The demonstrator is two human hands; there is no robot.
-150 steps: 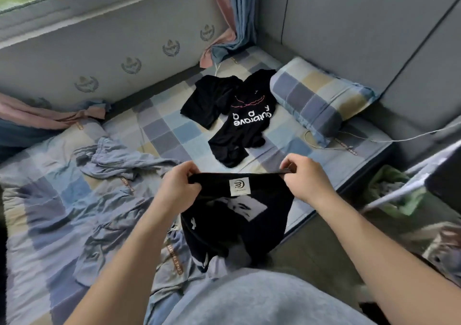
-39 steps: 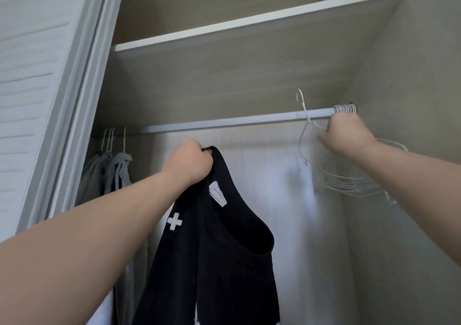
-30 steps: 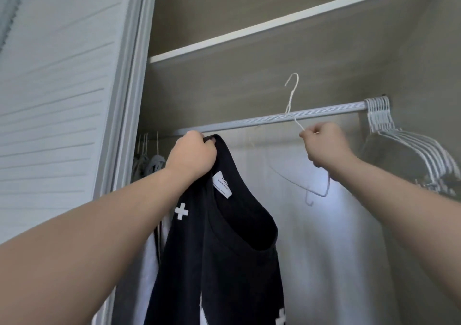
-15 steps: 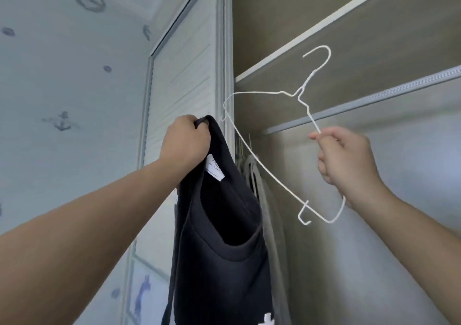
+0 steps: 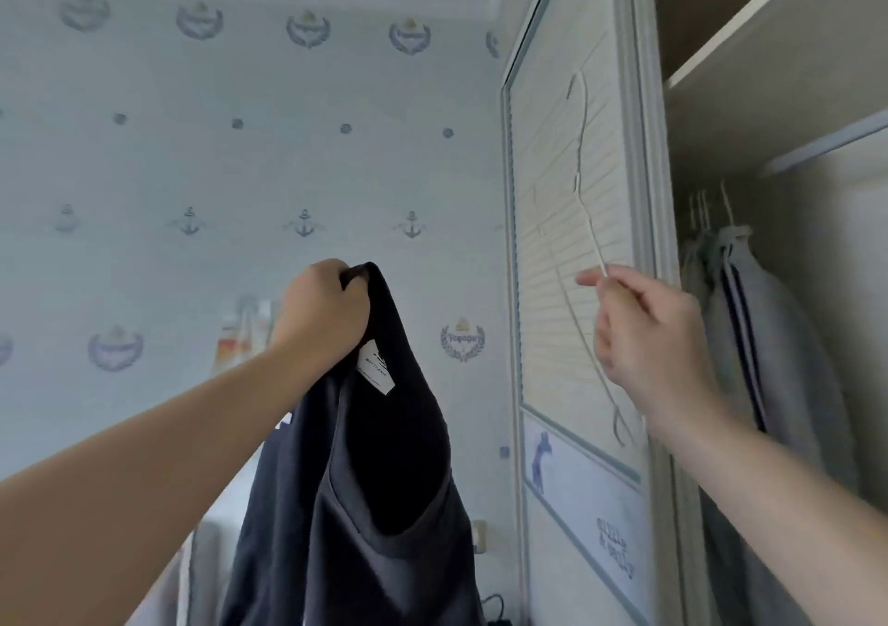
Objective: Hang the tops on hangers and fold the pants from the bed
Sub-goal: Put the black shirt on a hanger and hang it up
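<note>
Left hand (image 5: 323, 310) fist-gripped on the collar of the black top (image 5: 365, 505), holding it up in front of the wallpapered wall (image 5: 192, 168); top hangs straight down, neck open, white label (image 5: 377, 369) showing inside. Right hand (image 5: 648, 337) pinches a thin white wire hanger (image 5: 584, 183) between thumb and fingers, hook up, seen against the louvred wardrobe door (image 5: 567, 250). Hanger and top apart, not touching. Grey garments (image 5: 749, 298) hang in the open wardrobe at right.

Top (image 5: 355, 505) hangs left of hanger (image 5: 584, 221), wardrobe (image 5: 721, 96) behind.
</note>
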